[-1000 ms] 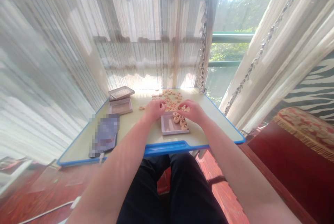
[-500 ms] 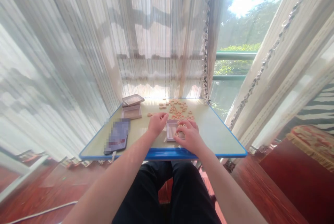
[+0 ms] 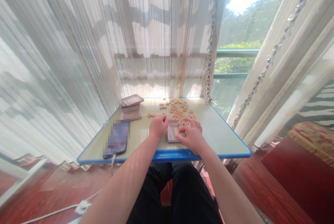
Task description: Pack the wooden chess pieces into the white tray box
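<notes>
Curved over the right side of a shallow tray (image 3: 172, 134), the right hand (image 3: 192, 134) is being held with thumb and fingers apart around several round pieces (image 3: 181, 122) lying in the tray; whether any are being gripped cannot be told. Beside the tray's left edge, the left hand (image 3: 158, 125) is being kept narrow, its fingers drawn together; whether a piece is being pinched is being hidden by those fingers. Pieces in the tray could be knocked out of line or tipped on edge, it is judged, if the right fingers were pressed unevenly, and the light tray could be shoved if its wall were bumped by either hand. Just beyond, loose pieces (image 3: 178, 116) are being spread across the surface (image 3: 221, 140); some could be scattered by a brushing knuckle. Farther left, two flat boxes (image 3: 130, 113) are being overlapped, and nearer the person a blurred dark device (image 3: 118, 137) is being joined by a white cable (image 3: 112, 165), which could be snagged by the left forearm.
</notes>
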`<state>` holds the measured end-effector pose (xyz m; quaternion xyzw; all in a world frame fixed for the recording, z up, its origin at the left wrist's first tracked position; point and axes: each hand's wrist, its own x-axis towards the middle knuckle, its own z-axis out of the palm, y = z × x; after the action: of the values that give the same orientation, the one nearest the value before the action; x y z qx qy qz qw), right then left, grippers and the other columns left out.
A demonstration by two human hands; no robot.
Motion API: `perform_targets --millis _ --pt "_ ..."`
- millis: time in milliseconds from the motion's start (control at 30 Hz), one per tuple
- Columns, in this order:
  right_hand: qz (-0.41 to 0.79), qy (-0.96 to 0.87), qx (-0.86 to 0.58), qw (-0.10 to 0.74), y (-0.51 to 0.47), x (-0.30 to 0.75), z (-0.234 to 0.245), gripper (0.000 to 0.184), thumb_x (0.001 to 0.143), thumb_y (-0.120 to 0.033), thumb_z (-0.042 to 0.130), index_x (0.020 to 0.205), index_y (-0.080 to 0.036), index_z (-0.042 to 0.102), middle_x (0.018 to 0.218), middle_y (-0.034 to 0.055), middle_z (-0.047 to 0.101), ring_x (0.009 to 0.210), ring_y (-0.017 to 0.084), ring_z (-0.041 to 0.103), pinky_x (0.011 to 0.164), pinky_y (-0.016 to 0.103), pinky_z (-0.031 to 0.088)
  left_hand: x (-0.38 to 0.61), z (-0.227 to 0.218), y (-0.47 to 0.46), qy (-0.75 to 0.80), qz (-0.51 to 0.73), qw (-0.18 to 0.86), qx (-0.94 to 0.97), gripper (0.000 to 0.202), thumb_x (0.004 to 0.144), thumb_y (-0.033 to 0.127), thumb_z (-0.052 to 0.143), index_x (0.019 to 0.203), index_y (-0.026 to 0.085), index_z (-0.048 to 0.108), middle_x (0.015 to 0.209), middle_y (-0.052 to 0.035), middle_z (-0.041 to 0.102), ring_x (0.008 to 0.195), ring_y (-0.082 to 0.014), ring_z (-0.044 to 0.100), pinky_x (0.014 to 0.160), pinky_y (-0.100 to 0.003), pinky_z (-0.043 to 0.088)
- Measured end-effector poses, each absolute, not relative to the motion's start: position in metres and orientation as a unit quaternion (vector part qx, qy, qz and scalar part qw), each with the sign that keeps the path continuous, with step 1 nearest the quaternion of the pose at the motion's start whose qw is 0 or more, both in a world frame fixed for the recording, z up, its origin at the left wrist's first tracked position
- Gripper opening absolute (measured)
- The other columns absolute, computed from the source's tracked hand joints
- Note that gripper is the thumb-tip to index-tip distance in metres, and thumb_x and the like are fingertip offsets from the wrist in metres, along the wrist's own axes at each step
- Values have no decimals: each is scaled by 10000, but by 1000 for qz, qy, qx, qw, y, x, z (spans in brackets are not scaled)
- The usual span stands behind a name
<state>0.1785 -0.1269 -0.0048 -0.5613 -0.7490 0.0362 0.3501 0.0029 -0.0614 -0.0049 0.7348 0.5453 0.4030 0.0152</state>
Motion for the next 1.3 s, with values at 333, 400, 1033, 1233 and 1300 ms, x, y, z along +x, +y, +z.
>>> perform_targets --millis 333,400,1033,1233,1300 --pt "-18 -785 -509 353 -141 181 -1 166 797 -333 581 819 -274 735 1309 37 517 1204 292 362 1008 473 285 0 -4 -69 560 417 47 714 267 828 274 480 627 176 626 629 -21 602 631 -137 515 625 -250 341" --pt "-26 -804 -484 345 -144 181 -1 179 800 -279 566 861 -276 734 1203 22 607 1141 271 407 981 447 305 1 -4 -70 558 416 47 717 267 824 272 479 619 176 621 623 -21 596 626 -136 508 625 -253 338" --pt "-16 -827 -459 326 -146 181 -1 199 696 -118 547 798 -219 686 888 20 713 967 228 503 899 381 369 1 -5 -69 563 412 66 713 302 805 308 457 551 183 562 550 -8 541 572 -128 461 577 -252 300" --pt "-5 -832 -452 323 -146 181 0 233 681 -101 530 803 -216 692 881 12 714 942 219 523 891 364 380 0 -4 -68 583 412 78 696 299 800 308 463 554 182 577 547 -10 550 571 -132 477 568 -251 301" --pt "-11 -828 -456 327 -145 181 0 221 677 -102 531 778 -218 690 859 14 714 938 221 526 891 365 380 0 -4 -68 584 412 78 695 300 802 309 464 555 182 578 552 -11 558 573 -133 480 571 -251 305"
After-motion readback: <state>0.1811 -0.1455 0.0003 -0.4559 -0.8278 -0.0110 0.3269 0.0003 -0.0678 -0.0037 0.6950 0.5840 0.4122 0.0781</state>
